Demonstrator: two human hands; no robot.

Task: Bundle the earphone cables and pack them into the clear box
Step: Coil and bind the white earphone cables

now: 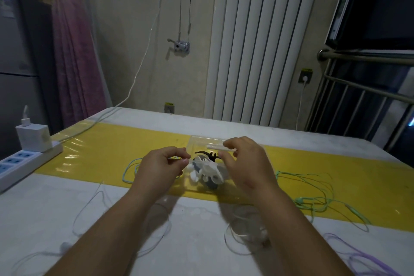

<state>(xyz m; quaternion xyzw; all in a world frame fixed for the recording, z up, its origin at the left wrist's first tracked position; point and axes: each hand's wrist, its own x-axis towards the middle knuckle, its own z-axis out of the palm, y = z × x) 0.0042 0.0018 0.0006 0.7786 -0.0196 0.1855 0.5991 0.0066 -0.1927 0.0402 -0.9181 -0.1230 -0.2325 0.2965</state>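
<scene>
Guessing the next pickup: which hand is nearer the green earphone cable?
Right. The right hand is just left of the green earphone cable; the left hand is farther left, across the clear box.

My right hand hides the right side of the clear box; the purple cable and power strip run off the picture's edges.
</scene>
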